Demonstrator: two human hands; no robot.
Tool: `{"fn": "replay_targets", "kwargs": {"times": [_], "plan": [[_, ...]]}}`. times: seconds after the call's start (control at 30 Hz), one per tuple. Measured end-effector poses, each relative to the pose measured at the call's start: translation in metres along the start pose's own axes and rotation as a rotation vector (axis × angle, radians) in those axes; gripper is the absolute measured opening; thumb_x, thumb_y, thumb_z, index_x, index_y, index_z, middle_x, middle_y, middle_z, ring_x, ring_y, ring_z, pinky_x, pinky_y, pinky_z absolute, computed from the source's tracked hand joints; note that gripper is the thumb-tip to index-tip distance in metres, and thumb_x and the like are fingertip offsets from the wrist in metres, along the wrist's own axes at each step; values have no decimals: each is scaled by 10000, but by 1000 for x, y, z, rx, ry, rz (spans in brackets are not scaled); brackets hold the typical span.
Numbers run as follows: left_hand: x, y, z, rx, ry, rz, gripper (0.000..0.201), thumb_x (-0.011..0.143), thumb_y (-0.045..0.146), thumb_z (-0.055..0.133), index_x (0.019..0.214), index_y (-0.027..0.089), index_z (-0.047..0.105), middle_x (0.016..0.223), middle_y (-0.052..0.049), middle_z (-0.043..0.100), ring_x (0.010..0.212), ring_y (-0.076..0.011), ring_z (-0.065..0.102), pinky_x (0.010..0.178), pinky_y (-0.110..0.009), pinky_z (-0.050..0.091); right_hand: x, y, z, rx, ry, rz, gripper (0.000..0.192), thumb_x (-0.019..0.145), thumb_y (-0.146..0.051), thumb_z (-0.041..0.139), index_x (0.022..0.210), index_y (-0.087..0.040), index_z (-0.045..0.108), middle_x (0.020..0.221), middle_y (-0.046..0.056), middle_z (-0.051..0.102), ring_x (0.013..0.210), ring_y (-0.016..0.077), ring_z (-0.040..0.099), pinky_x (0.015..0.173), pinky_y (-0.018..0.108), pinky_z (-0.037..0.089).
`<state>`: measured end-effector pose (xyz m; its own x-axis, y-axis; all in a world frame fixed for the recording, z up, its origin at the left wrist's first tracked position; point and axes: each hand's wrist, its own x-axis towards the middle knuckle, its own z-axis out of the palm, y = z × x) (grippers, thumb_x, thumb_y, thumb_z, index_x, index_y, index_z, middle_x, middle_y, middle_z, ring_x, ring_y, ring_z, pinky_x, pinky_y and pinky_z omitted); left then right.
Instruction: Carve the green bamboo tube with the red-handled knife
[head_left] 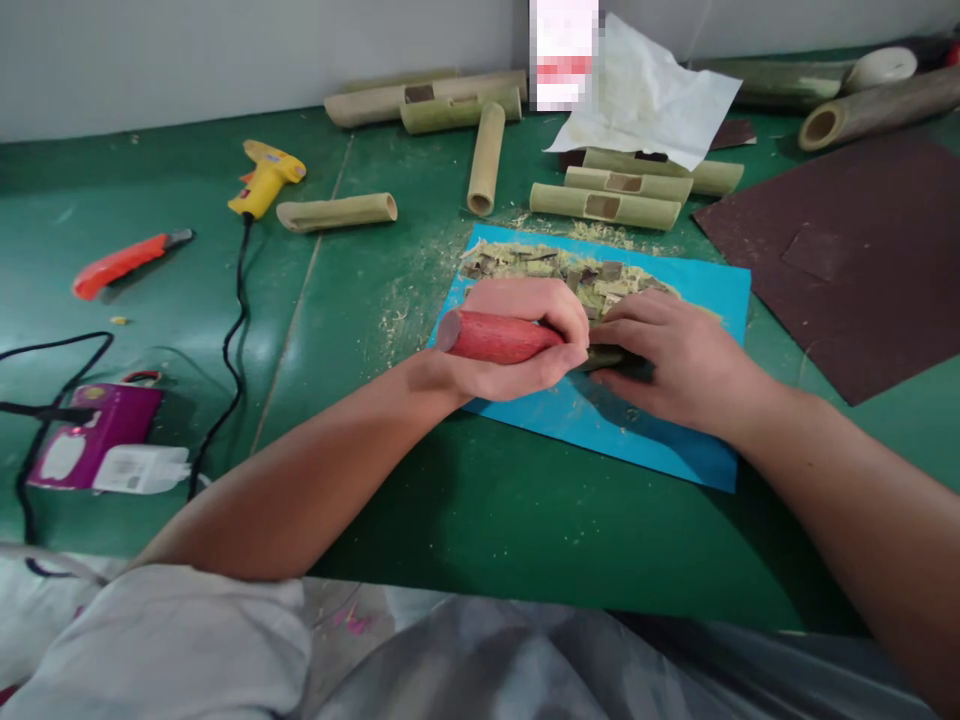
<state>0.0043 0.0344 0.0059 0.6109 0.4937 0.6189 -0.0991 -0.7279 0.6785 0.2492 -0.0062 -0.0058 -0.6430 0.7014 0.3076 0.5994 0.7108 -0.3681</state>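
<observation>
My left hand (525, 350) is closed around the red wooden handle (499, 337) of a tool whose working end is hidden behind my fingers. Close against it, my right hand (667, 355) bends its fingers over a bamboo piece (606, 357), of which only a dark greenish part shows. Both hands are above a blue board (675, 455). Bamboo shavings and chips (525, 262) lie heaped along the board's far side, just beyond my fingers.
Cut bamboo tubes (607, 207) lie beyond the board, some with square openings. On the left are a yellow glue gun (262, 180), an orange-red utility knife (124, 263) and a purple power strip (101, 430) with cords. A dark brown sheet (855, 270) lies right; white paper (645, 100) is behind.
</observation>
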Motion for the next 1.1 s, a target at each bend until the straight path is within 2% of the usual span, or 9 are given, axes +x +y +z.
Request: {"fn": "replay_targets", "kwargs": {"times": [0.13, 0.27, 0.37, 0.47, 0.57, 0.67, 0.77, 0.97, 1.1], "plan": [[6, -1, -1, -72, 69, -88, 230, 994, 395, 723, 847, 222, 758, 820, -32, 784, 756, -169, 745, 695, -324, 611, 1, 0, 0, 5, -9, 29, 275, 986, -325, 620, 1138, -172, 790, 1033, 154, 751, 959, 326, 687, 801, 459, 532], [15, -5, -5, -228, 344, -280, 367, 1007, 498, 706, 766, 224, 736, 775, -21, 761, 644, -136, 674, 550, -294, 557, 1, -1, 1, 7, -4, 67, 258, 957, -346, 662, 1127, -204, 793, 1056, 135, 767, 986, 325, 692, 860, 484, 551], [19, -8, -11, -269, 455, -438, 271, 919, 428, 825, 815, 202, 718, 779, -3, 742, 621, -110, 649, 525, -262, 554, 0, -6, 1, -1, 47, 117, 311, 951, -409, 676, 1167, -212, 781, 1106, 146, 764, 1050, 361, 698, 906, 532, 573], [21, -4, -13, -165, 401, -478, 254, 957, 433, 778, 981, 189, 711, 836, -2, 735, 694, -116, 697, 636, -273, 622, -1, -13, -2, -15, 205, 189, 472, 958, -500, 689, 1330, -211, 714, 1226, 171, 737, 1136, 390, 692, 948, 567, 577], [22, 8, -2, -63, 295, -454, 302, 1007, 470, 704, 1091, 180, 701, 941, -30, 761, 802, -149, 753, 722, -292, 654, -2, -21, -4, -35, 365, 211, 559, 961, -538, 700, 1428, -236, 636, 1293, 176, 706, 1180, 394, 678, 970, 571, 573], [22, 24, 16, -40, 209, -443, 315, 998, 424, 720, 1203, 185, 701, 1056, -47, 784, 934, -176, 780, 807, -294, 663, -3, -26, -7, -90, 470, 166, 530, 980, -536, 682, 1423, -253, 611, 1279, 162, 706, 1179, 371, 682, 973, 552, 574], [21, 38, 33, 13, 163, -397, 378, 1011, 419, 707, 1319, 205, 661, 1177, -63, 785, 1125, -209, 769, 974, -333, 651, -4, -27, -11, -160, 565, 163, 405, 1007, -476, 651, 1349, -260, 640, 1174, 142, 725, 1075, 335, 705, 900, 516, 580], [14, 55, 53, 82, 133, -408, 485, 1046, 459, 641, 1449, 197, 580, 1528, -138, 669, 1455, -260, 635, 1259, -426, 522, -9, -32, -12, -126, 561, 49, 310, 1009, -360, 611, 1291, -269, 701, 1054, 129, 743, 937, 333, 717, 772, 495, 537], [-4, 65, 48, 206, 65, -435, 614, 1037, 474, 632, 1580, 231, 479, 1713, -140, 484, 1607, -288, 471, 1351, -501, 409, -10, -32, -10, -186, 517, 99, 255, 1009, -372, 590, 1208, -294, 728, 947, 100, 751, 871, 328, 717, 755, 503, 538]]}}
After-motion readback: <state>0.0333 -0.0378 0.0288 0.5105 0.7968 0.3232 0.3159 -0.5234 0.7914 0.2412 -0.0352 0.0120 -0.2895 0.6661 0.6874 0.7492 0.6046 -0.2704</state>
